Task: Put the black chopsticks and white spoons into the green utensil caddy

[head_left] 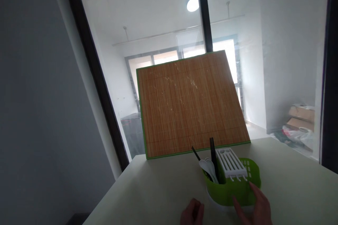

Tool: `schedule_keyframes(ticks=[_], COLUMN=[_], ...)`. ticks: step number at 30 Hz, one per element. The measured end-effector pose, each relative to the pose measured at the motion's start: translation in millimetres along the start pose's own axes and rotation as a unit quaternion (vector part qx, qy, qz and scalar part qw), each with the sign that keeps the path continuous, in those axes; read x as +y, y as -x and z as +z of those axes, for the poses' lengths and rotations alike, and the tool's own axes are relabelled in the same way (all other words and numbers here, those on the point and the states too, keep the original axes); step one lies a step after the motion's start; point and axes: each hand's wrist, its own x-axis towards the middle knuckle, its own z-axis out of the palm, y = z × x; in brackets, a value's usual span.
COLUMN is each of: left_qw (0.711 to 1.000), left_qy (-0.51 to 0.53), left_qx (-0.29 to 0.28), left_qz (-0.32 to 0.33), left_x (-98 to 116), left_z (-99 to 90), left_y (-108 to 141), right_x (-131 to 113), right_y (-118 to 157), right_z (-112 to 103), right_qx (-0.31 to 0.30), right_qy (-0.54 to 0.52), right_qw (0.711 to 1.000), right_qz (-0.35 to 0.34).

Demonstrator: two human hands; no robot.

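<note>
A green cutlery caddy with a white base stands near the table's front edge. White spoons and black chopsticks lean in its left compartment. A slotted white rack with small hooks sits across its middle. My right hand is at the caddy's front right, thumb and finger apart, fingertips at or close to the green wall. Just left of the caddy, my left hand is low, its fingers curled together; whatever may be inside them is hidden.
A bamboo mat with green edging stands upright at the back of the pale table. Behind it is a dark-framed glass partition. Cardboard and plastic bags lie beyond the glass at right. A grey wall is at left.
</note>
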Motion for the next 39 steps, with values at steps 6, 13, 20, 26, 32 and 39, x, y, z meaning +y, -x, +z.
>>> schedule_keyframes(ticks=[6,13,20,26,32,39], left_qw=[0.981,0.972,0.968,0.974,0.961,0.958], left_qy=[0.089,-0.046,-0.175,-0.166,-0.237,-0.252], left_qx=[0.152,0.116,0.033,0.043,0.006,0.013], left_qz=[0.085,0.201,0.178,0.148,0.139,0.138], left_x=[40.5,91.2,109.6,112.3,120.9,122.5], left_z=[-31.3,-50.8,-33.9,-22.4,-21.0,-15.7], left_y=[-30.5,-78.1,-101.7,-104.5,-100.5,-97.0], right_x=[5.4,1.1,5.5,12.7,16.7,12.2], right_y=[3.1,2.2,3.4,2.4,14.5,22.4], right_z=[-6.4,-8.4,-6.6,-2.7,5.0,9.2], right_qx=[0.026,0.023,0.007,0.028,0.018,-0.003], right_qy=[-0.004,-0.029,-0.034,-0.031,-0.020,-0.039], right_qw=[0.999,0.998,0.998,0.994,0.993,0.994], right_qz=[-0.035,-0.049,-0.058,-0.101,-0.115,-0.102])
